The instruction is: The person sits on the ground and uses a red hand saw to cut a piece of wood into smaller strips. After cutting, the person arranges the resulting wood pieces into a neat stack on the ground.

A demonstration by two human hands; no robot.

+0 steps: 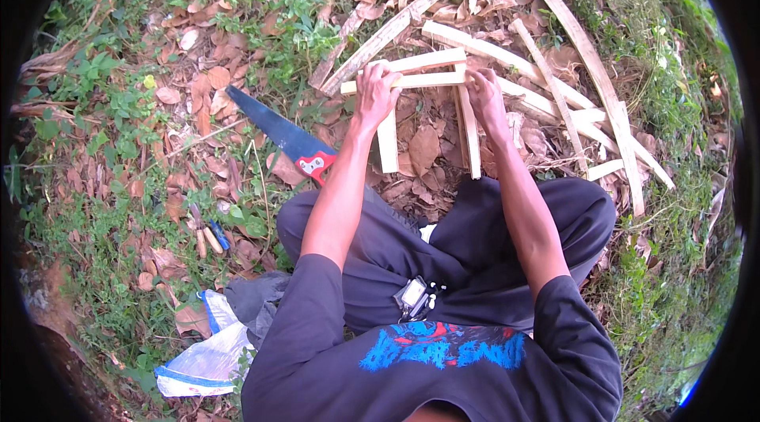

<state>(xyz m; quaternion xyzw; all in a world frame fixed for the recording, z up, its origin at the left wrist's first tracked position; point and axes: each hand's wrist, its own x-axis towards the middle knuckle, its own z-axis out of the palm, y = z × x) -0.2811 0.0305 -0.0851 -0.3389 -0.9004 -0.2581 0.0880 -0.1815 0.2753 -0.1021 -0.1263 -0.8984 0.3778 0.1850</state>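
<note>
A small frame of pale wooden strips (427,81) is in front of my crossed legs, above the leaf-covered ground. My left hand (374,93) is closed around the left end of its near crosspiece. At the other end of that crosspiece, my right hand (484,99) grips the corner with bent fingers. A second crosspiece (431,61) lies just beyond the near one. Two legs, a left leg (388,145) and a right leg (469,137), extend from the crosspieces toward me. How the joints are fastened is too small to tell.
A handsaw (277,126) with a red handle lies left of my left forearm. Hand tools (207,238) and a plastic bag (210,359) are on the ground at lower left. Long wooden strips (582,38) and shorter pieces (507,62) lie at far right; another strip (380,40) lies beyond my left hand.
</note>
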